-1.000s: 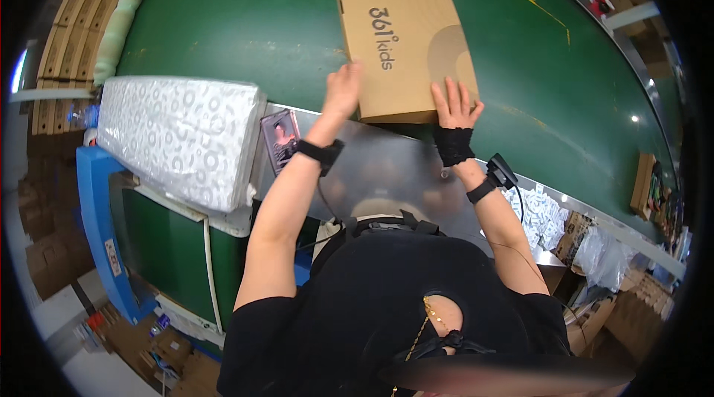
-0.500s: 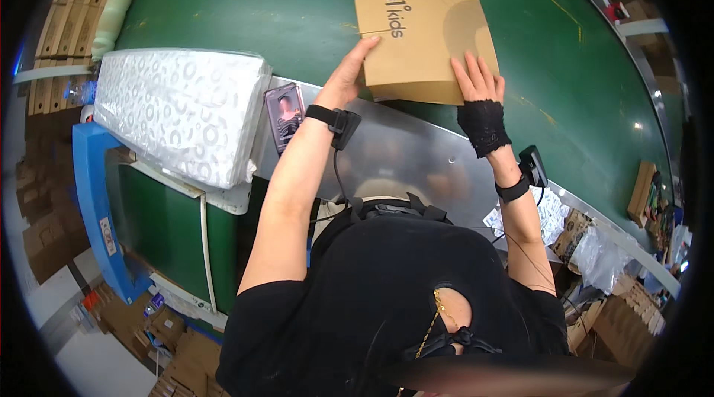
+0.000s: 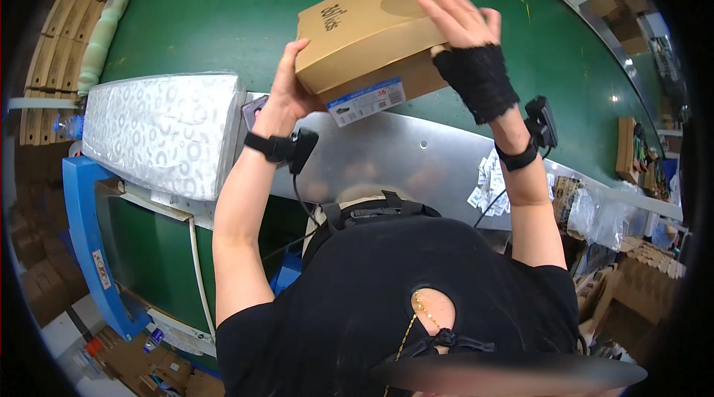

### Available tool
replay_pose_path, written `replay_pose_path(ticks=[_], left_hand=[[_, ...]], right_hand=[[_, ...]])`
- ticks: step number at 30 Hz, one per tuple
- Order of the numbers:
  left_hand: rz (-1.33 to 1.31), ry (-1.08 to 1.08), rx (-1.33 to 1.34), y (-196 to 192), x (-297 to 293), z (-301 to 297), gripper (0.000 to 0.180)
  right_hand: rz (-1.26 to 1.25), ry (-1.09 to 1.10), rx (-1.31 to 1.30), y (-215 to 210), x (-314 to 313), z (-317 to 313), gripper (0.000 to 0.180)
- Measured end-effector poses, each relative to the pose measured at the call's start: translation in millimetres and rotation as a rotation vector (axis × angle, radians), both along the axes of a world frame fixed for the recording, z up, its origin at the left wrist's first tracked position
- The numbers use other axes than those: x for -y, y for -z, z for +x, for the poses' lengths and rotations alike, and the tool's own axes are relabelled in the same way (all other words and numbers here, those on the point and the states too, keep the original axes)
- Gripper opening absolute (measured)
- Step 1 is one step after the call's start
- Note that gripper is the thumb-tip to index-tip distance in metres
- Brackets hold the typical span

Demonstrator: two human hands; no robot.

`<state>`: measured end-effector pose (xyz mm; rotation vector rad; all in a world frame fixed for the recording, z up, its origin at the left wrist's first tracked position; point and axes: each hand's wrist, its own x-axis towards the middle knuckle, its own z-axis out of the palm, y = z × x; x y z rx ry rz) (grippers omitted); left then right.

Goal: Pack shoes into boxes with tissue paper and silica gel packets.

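Note:
A closed brown cardboard shoebox (image 3: pixel 364 36) is lifted and tilted over the green work surface, its near side turned toward me. A white and blue label (image 3: pixel 368 101) shows on that side. My left hand (image 3: pixel 288 88) grips the box's left end, thumb on the lid and fingers underneath. My right hand (image 3: pixel 462 21), in a black wrist cover, is at the far right corner, fingers over the lid and thumb at the side. Motion slightly blurs its fingertips.
Left lies a stack of patterned white paper (image 3: pixel 163 133) in clear plastic, partly beside a phone (image 3: pixel 253 110). Small white packets (image 3: pixel 491 185) lie on the metal edge (image 3: pixel 357 151) at right. A blue frame (image 3: pixel 93 233) stands at lower left.
The box has been raised, tilted and shifted left, bringing its labelled side into view. My right hand has moved up along the box to its far right corner.

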<state>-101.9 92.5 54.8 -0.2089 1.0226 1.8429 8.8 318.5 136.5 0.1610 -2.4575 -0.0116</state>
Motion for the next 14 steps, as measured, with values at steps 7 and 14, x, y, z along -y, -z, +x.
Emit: replay_pose_path(ticks=[7,14], left_hand=[[0.045,-0.505,-0.275,-40,122,48,0.041],[0.037,-0.999,-0.348,-80,246,110,0.053]], right_hand=[[-0.368,0.030,-0.080,72,-50,50,0.038],[-0.598,0.579,0.522,263,-104,140,0.054]])
